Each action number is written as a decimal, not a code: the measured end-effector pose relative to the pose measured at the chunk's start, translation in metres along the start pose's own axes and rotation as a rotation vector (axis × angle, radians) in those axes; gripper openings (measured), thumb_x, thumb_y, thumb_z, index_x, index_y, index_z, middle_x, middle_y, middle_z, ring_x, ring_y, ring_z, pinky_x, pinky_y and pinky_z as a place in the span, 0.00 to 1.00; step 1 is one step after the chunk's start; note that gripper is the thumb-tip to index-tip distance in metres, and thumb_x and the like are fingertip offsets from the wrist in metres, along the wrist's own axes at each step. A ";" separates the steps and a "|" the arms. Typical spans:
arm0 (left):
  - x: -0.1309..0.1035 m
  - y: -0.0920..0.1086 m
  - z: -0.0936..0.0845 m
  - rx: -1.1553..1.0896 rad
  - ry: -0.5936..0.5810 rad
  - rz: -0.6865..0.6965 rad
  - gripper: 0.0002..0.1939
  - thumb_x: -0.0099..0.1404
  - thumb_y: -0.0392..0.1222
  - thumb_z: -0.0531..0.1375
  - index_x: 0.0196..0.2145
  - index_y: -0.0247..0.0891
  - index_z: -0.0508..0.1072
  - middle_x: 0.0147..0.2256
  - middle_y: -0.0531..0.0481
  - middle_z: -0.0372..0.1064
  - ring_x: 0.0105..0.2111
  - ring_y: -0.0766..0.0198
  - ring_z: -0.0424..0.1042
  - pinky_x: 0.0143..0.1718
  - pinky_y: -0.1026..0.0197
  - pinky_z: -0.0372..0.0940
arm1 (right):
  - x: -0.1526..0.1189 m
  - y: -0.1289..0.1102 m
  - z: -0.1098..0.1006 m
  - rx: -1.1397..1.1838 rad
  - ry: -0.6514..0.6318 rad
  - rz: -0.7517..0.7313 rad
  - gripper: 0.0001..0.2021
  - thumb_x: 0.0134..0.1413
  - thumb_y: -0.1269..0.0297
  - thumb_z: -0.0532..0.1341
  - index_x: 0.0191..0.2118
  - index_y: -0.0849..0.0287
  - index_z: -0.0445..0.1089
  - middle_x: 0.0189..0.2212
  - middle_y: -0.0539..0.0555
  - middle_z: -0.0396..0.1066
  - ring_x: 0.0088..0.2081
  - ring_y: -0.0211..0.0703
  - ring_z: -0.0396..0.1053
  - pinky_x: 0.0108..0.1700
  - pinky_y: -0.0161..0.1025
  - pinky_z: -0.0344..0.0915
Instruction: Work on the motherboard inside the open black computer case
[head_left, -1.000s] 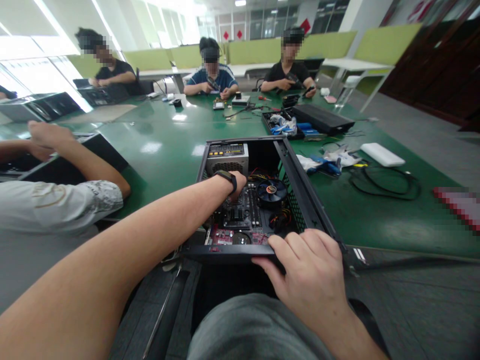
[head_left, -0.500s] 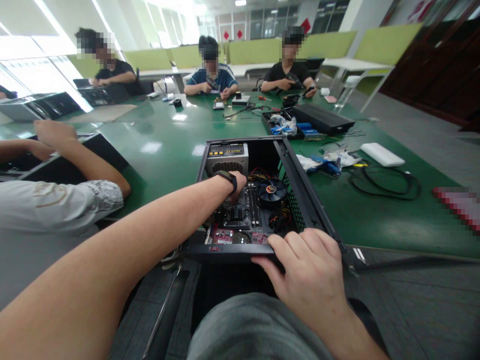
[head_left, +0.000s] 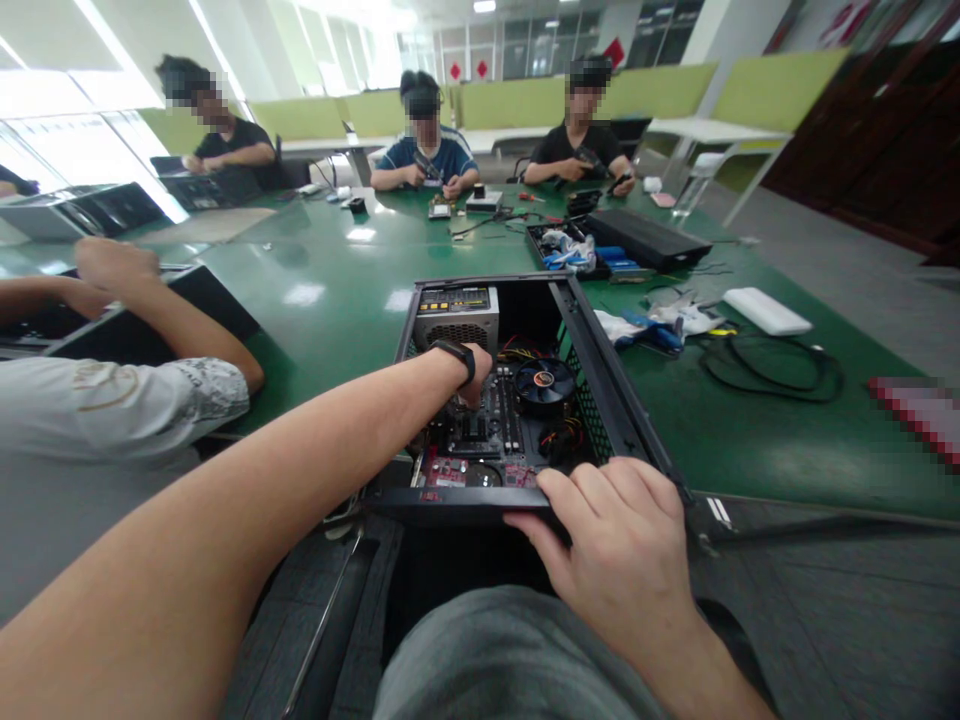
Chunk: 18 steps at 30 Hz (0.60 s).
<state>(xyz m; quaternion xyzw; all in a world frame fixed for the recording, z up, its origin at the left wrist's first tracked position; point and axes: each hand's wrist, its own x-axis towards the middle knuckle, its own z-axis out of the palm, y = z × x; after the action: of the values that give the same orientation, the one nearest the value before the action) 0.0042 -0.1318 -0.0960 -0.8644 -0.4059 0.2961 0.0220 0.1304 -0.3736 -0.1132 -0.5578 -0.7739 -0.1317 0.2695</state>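
Observation:
An open black computer case (head_left: 450, 506) lies in front of me, partly over the table's near edge. My right hand (head_left: 619, 535) is closed round its near rim, thumb below and fingers on top. My left hand (head_left: 480, 372), with a dark wristband, reaches inside, bent down over the motherboard (head_left: 491, 430). Its fingers look pinched together; their tips and anything in them are hidden. Beyond that hand sits the grey power supply (head_left: 457, 318). A round black cooling fan (head_left: 544, 383) is to its right, with coloured cables nearby. A red circuit board (head_left: 448, 472) lies near the front rim.
On the left a co-worker's arm (head_left: 180, 325) rests over another black case (head_left: 217, 305). Right of my case lie blue-and-white gloves (head_left: 664, 328), a white box (head_left: 766, 311) and a black cable (head_left: 772, 375). Several people sit across the green table (head_left: 322, 270).
My left hand has shifted and bent slightly inside the case. My right hand keeps its hold on the rim. The view has moved a little.

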 end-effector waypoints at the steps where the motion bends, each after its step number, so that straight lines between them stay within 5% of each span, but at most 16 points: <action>1: 0.000 -0.001 0.000 -0.006 0.009 0.001 0.28 0.44 0.51 0.72 0.42 0.34 0.82 0.42 0.38 0.79 0.43 0.48 0.76 0.44 0.59 0.69 | -0.001 0.000 0.000 0.000 0.000 -0.001 0.11 0.59 0.53 0.61 0.39 0.55 0.71 0.27 0.50 0.63 0.34 0.45 0.57 0.47 0.47 0.52; 10: -0.013 -0.020 -0.016 -0.175 0.278 0.029 0.24 0.50 0.54 0.65 0.42 0.38 0.81 0.39 0.45 0.79 0.41 0.56 0.75 0.42 0.63 0.66 | 0.013 0.010 0.007 -0.001 -0.015 0.005 0.11 0.60 0.52 0.61 0.38 0.55 0.70 0.28 0.50 0.64 0.36 0.46 0.57 0.46 0.46 0.51; 18: -0.034 -0.077 -0.057 -0.341 0.630 -0.141 0.21 0.54 0.49 0.61 0.42 0.35 0.80 0.39 0.45 0.78 0.41 0.56 0.74 0.43 0.61 0.64 | 0.109 0.062 0.060 -0.121 -0.040 -0.032 0.17 0.59 0.47 0.61 0.39 0.57 0.69 0.34 0.55 0.67 0.42 0.49 0.60 0.48 0.46 0.50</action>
<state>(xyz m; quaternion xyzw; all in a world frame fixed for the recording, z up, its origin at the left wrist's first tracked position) -0.0358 -0.0929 -0.0104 -0.8744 -0.4811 -0.0590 0.0220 0.1467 -0.2360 -0.1067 -0.5632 -0.7786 -0.1713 0.2175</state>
